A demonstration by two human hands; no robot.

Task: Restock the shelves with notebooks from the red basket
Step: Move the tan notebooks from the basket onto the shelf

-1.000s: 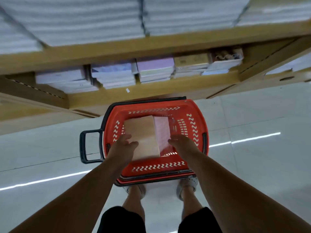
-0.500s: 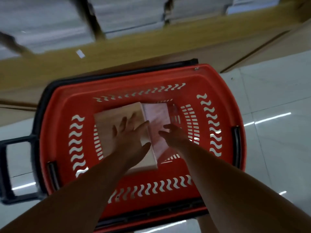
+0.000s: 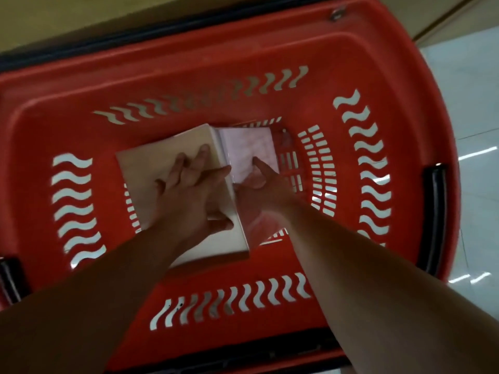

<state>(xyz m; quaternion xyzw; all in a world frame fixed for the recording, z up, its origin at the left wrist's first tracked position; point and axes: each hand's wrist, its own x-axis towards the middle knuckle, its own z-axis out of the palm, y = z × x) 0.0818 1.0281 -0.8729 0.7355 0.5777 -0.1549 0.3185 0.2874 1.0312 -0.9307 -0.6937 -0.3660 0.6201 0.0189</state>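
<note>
Below the camera, the red basket (image 3: 243, 63) fills nearly the whole view, its rim running from the left edge to the right, with wavy slots cut through all four walls and a grid of slots in the floor. Wooden shelf base (image 3: 81, 17) runs along the top behind it, and pale tiled floor (image 3: 469, 109) shows at the right. Black handle grips sit on the left and right rims.

Inside, a stack of notebooks (image 3: 151, 168) with a tan cover lies slightly left of the middle, turned a little out of square with the walls. Just beside it on the right, touching its edge, lies a pink notebook (image 3: 248, 149), lower in the basket. Bare red floor lies open to the right of the pink one and along the near wall; the left wall also stands clear of the stack.

Both forearms reach in from the near edge. The left hand (image 3: 189, 193) lies flat on the tan cover, fingers spread, thumb hooked over the stack's right edge. The right hand (image 3: 259, 184) rests on the pink notebook against that same edge; whether it grips anything I cannot tell.
</note>
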